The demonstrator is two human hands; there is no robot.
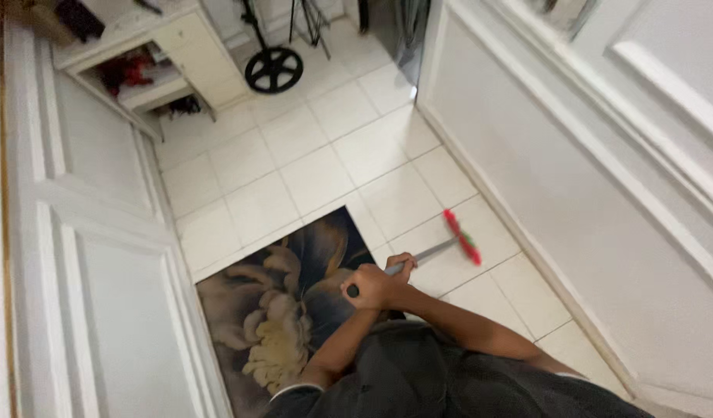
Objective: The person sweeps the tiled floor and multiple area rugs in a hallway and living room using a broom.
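gripping the broom handle [418, 256] with both fists, the person stands over a pale tiled floor [318, 147] in a narrow hallway. left hand [368, 288] is clenched tight around the top end of the grey handle, fingers wrapped right over it, the dark end cap just poking out by the thumb. right hand [401, 263] is clamped on the same handle just beyond, knuckles curled, touching or nearly touching the left fist. both forearms run up from the dark shirt [418, 379] at the bottom edge and meet at the grip.

handle angles away to the right and down to the red broom head [462, 237], which sits on the tiles, bristles against the floor, near the white panelled wall [589, 178] on the right. it lies just off the corner of the dark floral mat [279, 310], not on it; the mat spreads under the hands toward the left.

a white panelled door [93, 263] closes in the left side, so the lane is tight between the two white surfaces. farther up the hall, a cream cabinet [171, 54] with open shelves holds something red, too blurred to make out. a black wheel [274, 70] on thin dark legs stands on the tiles at the far end, well apart from the broom.
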